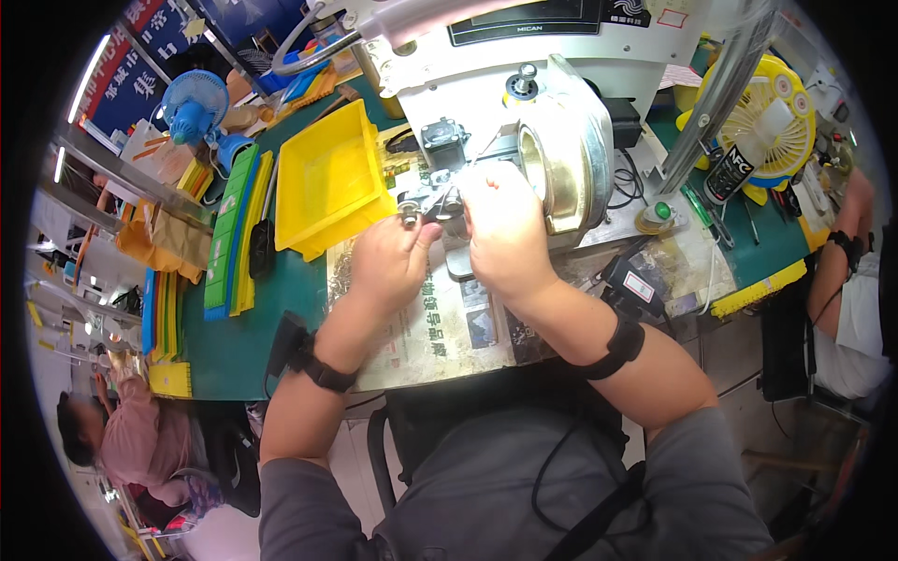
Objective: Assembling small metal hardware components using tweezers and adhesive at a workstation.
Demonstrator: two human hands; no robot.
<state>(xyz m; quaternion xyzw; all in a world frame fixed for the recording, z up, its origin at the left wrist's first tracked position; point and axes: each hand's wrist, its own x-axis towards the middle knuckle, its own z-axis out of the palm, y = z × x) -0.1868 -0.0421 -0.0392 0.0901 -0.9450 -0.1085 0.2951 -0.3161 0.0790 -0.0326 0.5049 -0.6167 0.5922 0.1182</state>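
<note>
A white bench grinding machine [617, 70] with a dark panel stands in front of me. Its round wheel housing [589, 159] carries a brass-coloured ring [547, 178]. Left of the ring is a metal fixture [440, 182] with small rods and knobs. My left hand [385, 260] is closed at the fixture's left end, its fingers against a small cylindrical metal fitting [409, 213]. My right hand [510, 229] is closed over the fixture, close to the brass ring; its own fingers hide what it grips. Beside the fixture sits a small black boxy unit [443, 142].
A yellow plastic bin [297, 210] stands left of the machine, with green, blue and yellow trays [229, 234] beyond. Right are a black bottle [728, 176], a yellow fan [772, 117] and a green-capped jar [660, 215]. Other people sit at both sides. A metal post [716, 98] rises at right.
</note>
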